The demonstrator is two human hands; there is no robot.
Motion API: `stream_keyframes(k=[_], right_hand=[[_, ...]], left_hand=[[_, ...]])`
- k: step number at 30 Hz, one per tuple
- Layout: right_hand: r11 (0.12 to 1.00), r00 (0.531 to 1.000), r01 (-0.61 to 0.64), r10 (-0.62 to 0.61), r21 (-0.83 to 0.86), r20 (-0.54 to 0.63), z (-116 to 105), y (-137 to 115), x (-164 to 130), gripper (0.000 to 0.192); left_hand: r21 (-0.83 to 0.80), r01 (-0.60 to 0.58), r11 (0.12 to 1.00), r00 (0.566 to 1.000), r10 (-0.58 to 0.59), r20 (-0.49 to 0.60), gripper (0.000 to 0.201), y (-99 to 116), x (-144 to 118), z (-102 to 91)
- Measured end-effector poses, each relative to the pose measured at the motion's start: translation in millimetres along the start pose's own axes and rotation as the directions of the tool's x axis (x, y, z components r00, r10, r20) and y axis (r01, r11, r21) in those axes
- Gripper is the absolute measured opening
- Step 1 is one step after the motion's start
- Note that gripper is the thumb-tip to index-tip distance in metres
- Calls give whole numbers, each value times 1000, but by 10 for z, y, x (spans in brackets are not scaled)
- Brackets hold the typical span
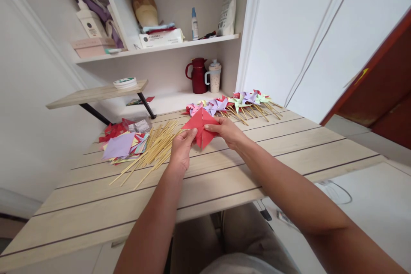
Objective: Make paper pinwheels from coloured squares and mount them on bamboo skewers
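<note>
A red paper square (199, 125) with slits cut in from its corners is held up above the table, one corner pointing away from me. My left hand (182, 147) pinches its left side, thumb on top. My right hand (226, 130) grips the right side, with the thumb pressed near the middle of the sheet. Just left of my left hand lies a loose heap of thin wooden sticks (157, 145). Beyond the red paper, several paper pinwheels (218, 105) on sticks rest in a row, in pink, purple, green and red.
A stack of coloured paper squares (118, 145) lies at the left, with a clear plastic packet (140, 126) behind it. A small raised shelf (99, 94) stands at the back left. A dark red jug (198, 78) and a lidded cup (214, 77) stand in the cabinet.
</note>
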State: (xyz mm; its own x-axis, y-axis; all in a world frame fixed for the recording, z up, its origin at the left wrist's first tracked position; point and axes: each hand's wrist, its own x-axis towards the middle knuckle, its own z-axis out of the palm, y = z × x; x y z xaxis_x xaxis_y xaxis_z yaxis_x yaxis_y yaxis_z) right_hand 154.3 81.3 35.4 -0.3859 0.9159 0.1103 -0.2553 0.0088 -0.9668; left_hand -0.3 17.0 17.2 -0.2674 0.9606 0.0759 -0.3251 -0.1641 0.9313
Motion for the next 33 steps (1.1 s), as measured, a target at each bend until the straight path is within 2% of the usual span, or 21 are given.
stream_keyframes(k=[12, 22, 29, 33], right_hand=[[1000, 1000, -7, 7, 15, 14, 29, -41, -27, 33], [1000, 999, -2, 3, -21, 38, 25, -42, -33, 34], [997, 1000, 3, -3, -75, -9, 49, -62, -55, 27], [995, 999, 17, -20, -94, -31, 45, -77, -54, 23]], left_hand=[[116, -99, 988, 989, 111, -98, 33, -5, -7, 34], [187, -133, 973, 958, 175, -229, 24, 43, -42, 82], [228, -148, 962, 961, 195, -198, 26, 27, -51, 80], [198, -165, 966, 976, 189, -110, 35, -8, -33, 54]])
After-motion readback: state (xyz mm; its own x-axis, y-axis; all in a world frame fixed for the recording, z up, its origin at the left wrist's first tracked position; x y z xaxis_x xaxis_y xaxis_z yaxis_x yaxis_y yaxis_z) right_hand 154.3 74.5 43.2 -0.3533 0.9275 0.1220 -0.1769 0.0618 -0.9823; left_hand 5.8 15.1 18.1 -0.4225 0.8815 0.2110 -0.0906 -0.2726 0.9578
